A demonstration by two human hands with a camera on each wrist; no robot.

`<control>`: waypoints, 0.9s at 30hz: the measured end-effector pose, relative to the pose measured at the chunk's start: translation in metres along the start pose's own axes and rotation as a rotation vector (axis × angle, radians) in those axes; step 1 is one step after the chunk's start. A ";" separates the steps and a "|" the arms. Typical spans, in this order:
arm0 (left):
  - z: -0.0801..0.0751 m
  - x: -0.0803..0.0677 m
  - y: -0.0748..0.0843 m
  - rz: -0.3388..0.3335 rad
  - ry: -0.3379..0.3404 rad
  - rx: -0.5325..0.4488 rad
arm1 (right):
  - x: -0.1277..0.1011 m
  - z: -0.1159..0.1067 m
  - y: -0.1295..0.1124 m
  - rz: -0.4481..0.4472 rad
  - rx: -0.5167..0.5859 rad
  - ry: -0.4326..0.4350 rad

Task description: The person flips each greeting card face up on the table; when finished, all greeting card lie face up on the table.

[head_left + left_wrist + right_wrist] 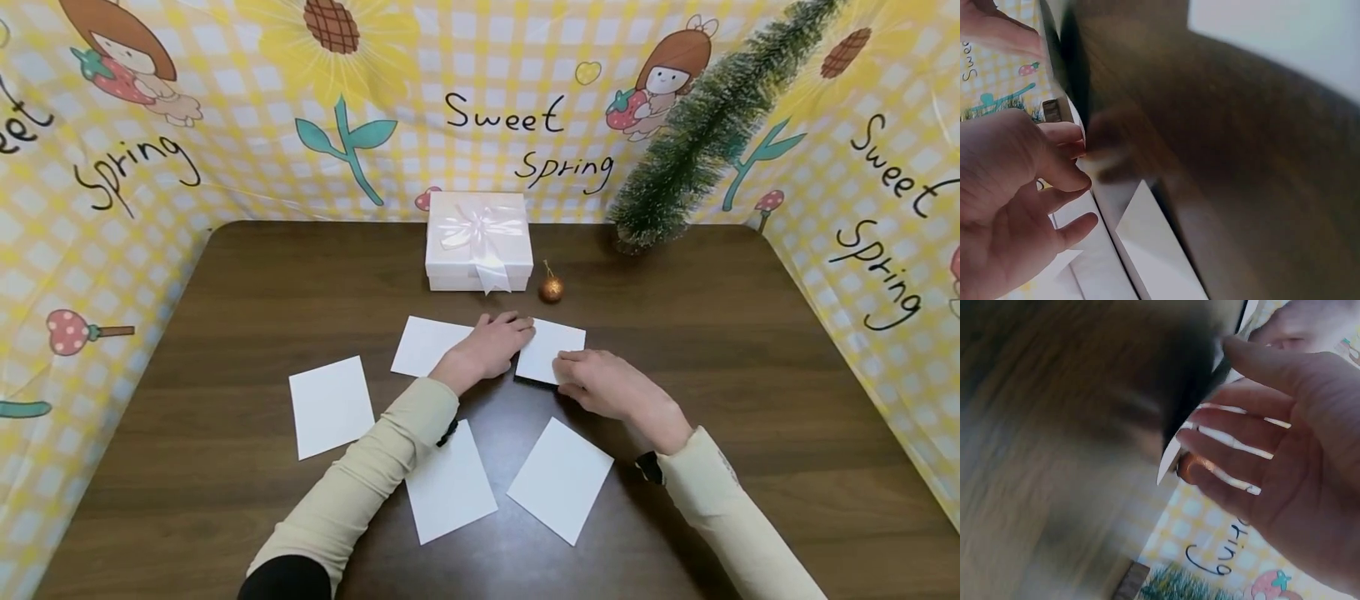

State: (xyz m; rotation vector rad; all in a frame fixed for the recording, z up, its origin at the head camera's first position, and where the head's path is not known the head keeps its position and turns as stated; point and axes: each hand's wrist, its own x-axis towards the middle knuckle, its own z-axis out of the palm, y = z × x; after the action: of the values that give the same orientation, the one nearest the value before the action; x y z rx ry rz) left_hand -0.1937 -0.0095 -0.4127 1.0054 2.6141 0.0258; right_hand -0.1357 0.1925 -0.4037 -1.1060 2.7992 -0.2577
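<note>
Lying nearest the person on the dark brown wood-grain table [750, 350] are two flat white rectangular paper cards, one at six o'clock [448, 483] and one just toward five o'clock [561, 478]. A third white paper card [331, 406] lies toward nine o'clock, and a fourth white paper card [426, 345] sits partly under the left wrist.

At the centre, both hands meet on a white rectangular card with a dark underside [551, 348]. The left hand [492, 345] rests on its nine o'clock edge, fingers laid forward over the corner. The right hand [600, 383] touches its five o'clock edge with fingers bent at the rim; the right wrist view is blurred, and whether they pinch the card cannot be told.

Beyond, at twelve o'clock, stands a pale pink square gift box with a satin ribbon bow [478, 242], and just beside it at its four o'clock a small glittery gold bauble [551, 288]. Toward one o'clock leans a frosted green bottle-brush miniature tree [705, 125]. A yellow gingham printed cloth backdrop [225, 108] closes the far side.
</note>
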 end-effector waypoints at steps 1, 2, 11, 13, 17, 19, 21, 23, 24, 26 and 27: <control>-0.001 -0.001 -0.001 0.005 0.001 -0.016 | -0.001 -0.001 0.001 -0.020 0.008 0.030; -0.002 -0.002 -0.002 0.012 0.002 -0.032 | -0.002 -0.002 0.002 -0.034 0.012 0.059; -0.001 -0.008 -0.011 0.111 0.247 -0.152 | -0.005 -0.016 0.017 -0.074 -0.010 0.304; 0.001 -0.007 -0.011 0.137 0.328 -0.159 | -0.004 -0.018 0.019 -0.075 -0.005 0.321; 0.005 -0.005 -0.012 0.181 0.464 -0.171 | -0.002 -0.019 0.021 -0.059 0.015 0.312; 0.006 -0.005 -0.013 0.186 0.497 -0.184 | 0.000 -0.020 0.020 -0.046 0.036 0.308; 0.005 -0.006 -0.013 0.180 0.509 -0.196 | 0.001 -0.022 0.020 -0.034 0.062 0.309; 0.004 -0.008 -0.013 0.171 0.511 -0.199 | 0.002 -0.024 0.019 -0.031 0.074 0.327; 0.003 -0.008 -0.012 0.166 0.510 -0.196 | 0.003 -0.025 0.019 -0.032 0.080 0.340; -0.001 -0.010 -0.011 0.159 0.505 -0.176 | 0.003 -0.027 0.018 -0.035 0.083 0.369; -0.003 -0.011 -0.011 0.156 0.501 -0.158 | 0.004 -0.028 0.017 -0.038 0.080 0.387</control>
State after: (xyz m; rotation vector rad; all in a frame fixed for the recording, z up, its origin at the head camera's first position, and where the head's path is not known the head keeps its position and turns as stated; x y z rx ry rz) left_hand -0.1939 -0.0244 -0.4084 1.2742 2.8953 0.5824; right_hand -0.1551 0.2056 -0.3797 -1.2043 3.0621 -0.6469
